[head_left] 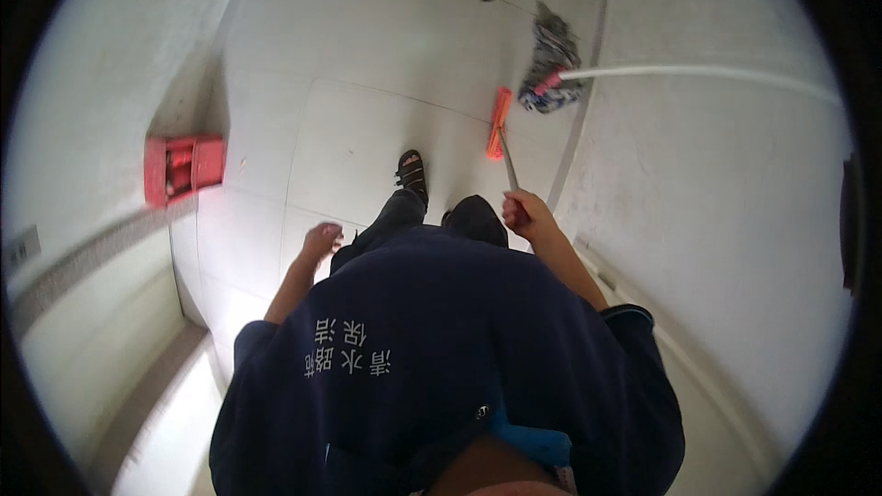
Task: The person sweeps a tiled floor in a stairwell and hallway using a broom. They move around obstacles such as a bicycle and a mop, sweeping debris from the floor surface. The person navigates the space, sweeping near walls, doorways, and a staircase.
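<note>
My right hand (522,211) is closed round the pale handle of a sponge mop (499,124). Its narrow orange head points away from me and appears to rest on the floor. My left hand (323,239) hangs beside my left thigh, blurred, and no object can be made out in it. Just beyond the orange head, to the right, a grey string mop (553,50) lies with its strands on the floor. A pink socket joins it to a white pole (707,72) that runs up against the right wall.
Pale tiles cover the floor (358,119). To the left, an open red box (184,170) sits at the wall, above a grey speckled ledge (92,262). A white wall (707,165) stands close on my right. My sandalled foot (412,172) is ahead of me.
</note>
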`<state>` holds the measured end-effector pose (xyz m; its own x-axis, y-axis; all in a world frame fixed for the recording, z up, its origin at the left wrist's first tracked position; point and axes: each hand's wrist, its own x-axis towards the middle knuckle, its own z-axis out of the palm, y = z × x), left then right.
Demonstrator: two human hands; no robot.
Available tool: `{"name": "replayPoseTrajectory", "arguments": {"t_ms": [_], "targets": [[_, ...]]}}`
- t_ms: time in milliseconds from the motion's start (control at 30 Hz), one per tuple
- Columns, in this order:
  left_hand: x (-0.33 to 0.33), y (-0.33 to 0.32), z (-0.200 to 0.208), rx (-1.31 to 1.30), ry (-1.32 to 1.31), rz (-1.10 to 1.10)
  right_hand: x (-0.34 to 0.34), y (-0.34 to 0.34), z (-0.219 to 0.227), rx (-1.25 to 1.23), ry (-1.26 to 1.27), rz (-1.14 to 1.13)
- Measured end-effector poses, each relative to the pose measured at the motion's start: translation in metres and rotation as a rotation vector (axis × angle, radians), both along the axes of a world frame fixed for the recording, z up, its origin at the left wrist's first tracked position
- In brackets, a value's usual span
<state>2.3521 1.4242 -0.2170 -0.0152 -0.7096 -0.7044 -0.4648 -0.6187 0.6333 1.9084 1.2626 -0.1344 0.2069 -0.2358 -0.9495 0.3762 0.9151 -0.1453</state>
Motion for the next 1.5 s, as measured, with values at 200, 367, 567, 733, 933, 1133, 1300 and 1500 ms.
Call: {"name": "replayPoseTrajectory", "arguments": {"t_ms": [200,367,567,733,933,1133,1300,1500], "targets": [[-0.032,-0.05,0.047,0.227,0.06,0.843,0.042,-0.14,-0.013,-0.121,-0.188,0.338],[-0.089,-0.012,0.049,0.265,0.082,1.207,0.025,-0.223,0.015,-0.862,0.573,1.76],[-0.205,0.028,0.068,0.393,-0.031,1.016,0.123,-0.311,0.024,-1.174,0.312,2.415],[-0.242,-0.014,0.089,0.34,-0.018,1.491,0.308,-0.29,-0.036,-1.447,-0.25,2.531],[-0.342,-0.047,0.036,0.48,-0.003,1.887,0.437,-0.193,-0.101,-1.617,-0.407,2.824],[-0.409,-0.031,-0.014,0.417,0.191,1.863,0.447,-0.252,-0.129,-1.674,-0.104,3.014],[-0.387,0.002,-0.051,0.231,0.383,2.052,0.355,-0.431,-0.046,-1.518,0.456,2.866],[-0.238,0.039,-0.009,0.256,0.442,2.161,0.393,-0.49,0.074,-1.547,1.185,3.003]]}}
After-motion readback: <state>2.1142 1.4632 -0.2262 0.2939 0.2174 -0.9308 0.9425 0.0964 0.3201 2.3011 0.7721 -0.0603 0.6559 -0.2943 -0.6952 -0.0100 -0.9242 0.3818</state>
